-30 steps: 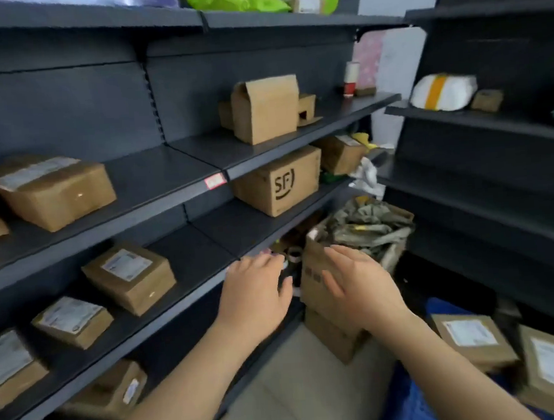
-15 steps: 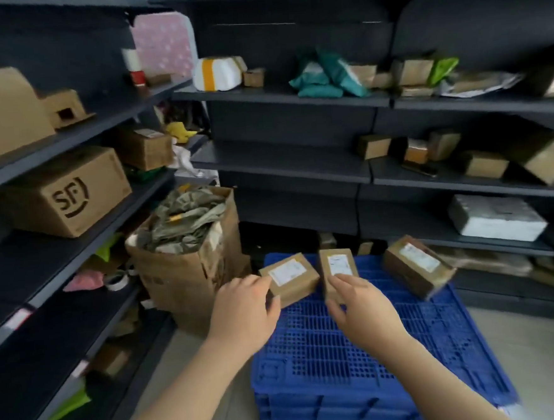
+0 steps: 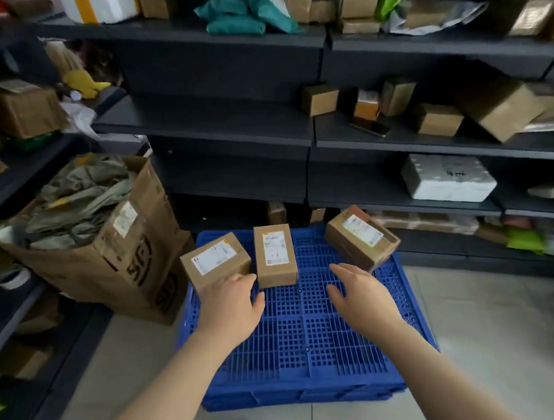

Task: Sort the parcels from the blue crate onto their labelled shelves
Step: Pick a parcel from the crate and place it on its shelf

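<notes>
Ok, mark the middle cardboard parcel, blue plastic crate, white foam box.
Middle cardboard parcel [image 3: 275, 248]: head view, top label.
Blue plastic crate [image 3: 311, 338]: head view, lattice.
White foam box [image 3: 447, 176]: head view, top face.

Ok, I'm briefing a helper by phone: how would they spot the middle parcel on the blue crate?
Find the blue crate on the floor before the dark shelves. Three brown parcels sit along its far edge; take the middle parcel. It lies square to the crate, narrow end toward you, while the left parcel and right parcel sit angled.
</notes>
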The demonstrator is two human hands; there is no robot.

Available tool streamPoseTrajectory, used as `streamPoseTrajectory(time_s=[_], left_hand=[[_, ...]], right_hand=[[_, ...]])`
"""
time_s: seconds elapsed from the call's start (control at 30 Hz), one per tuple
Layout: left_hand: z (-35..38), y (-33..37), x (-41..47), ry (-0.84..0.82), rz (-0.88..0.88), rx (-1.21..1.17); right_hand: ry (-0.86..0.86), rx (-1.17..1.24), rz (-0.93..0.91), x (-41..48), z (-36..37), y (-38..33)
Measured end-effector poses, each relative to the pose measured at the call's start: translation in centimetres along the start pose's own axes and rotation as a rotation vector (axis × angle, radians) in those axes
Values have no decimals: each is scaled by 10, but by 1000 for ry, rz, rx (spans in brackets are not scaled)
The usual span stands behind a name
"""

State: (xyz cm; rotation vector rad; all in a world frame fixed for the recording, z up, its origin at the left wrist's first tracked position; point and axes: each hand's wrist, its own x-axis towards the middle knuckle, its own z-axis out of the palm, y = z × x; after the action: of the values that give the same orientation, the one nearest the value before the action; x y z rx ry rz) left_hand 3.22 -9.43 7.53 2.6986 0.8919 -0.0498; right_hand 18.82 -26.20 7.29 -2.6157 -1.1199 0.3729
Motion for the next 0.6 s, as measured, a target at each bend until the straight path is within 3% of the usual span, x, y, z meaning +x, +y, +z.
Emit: streamPoseTrajectory(time_s=[0.6], left_hand=[[146, -50, 190, -239, -125, -78]], right_hand=[[-241, 258, 175, 195, 141, 76]])
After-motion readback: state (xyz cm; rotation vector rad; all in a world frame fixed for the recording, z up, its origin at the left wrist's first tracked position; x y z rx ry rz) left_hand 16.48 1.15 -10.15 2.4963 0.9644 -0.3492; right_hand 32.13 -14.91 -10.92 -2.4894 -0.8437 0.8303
